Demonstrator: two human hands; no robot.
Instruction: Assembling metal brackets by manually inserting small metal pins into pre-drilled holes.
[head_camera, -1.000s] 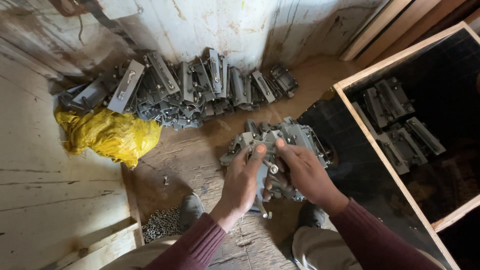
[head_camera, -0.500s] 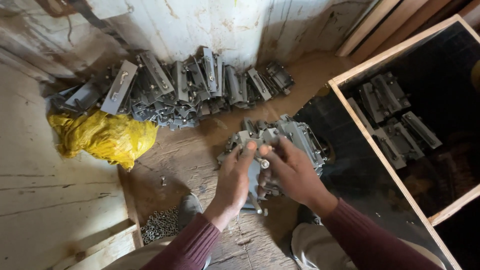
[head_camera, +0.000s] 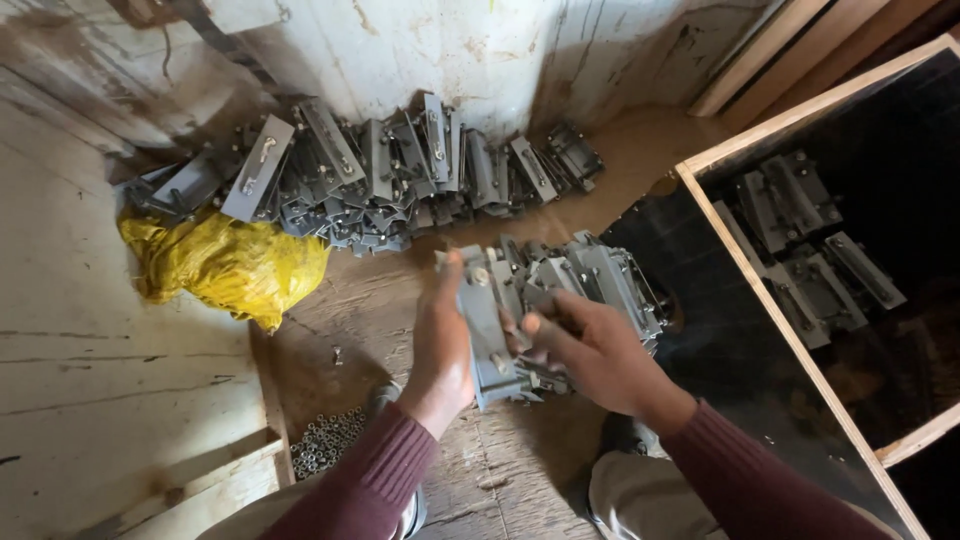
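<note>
I am seeing both hands closing on one grey metal bracket at centre frame, left hand gripping its edge, right hand steadying it, while a row of brackets is lying along the wall and more are waiting in the small pile beside it.

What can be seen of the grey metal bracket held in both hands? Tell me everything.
The grey metal bracket is a long, flat, dull painted-looking plate with bolt heads near its top and lower end. It is held off the wooden floor, roughly upright and slightly tilted. The left hand grips its left edge, thumb near the top; the right hand touches its right side. Similar brackets lie piled behind it.
</note>
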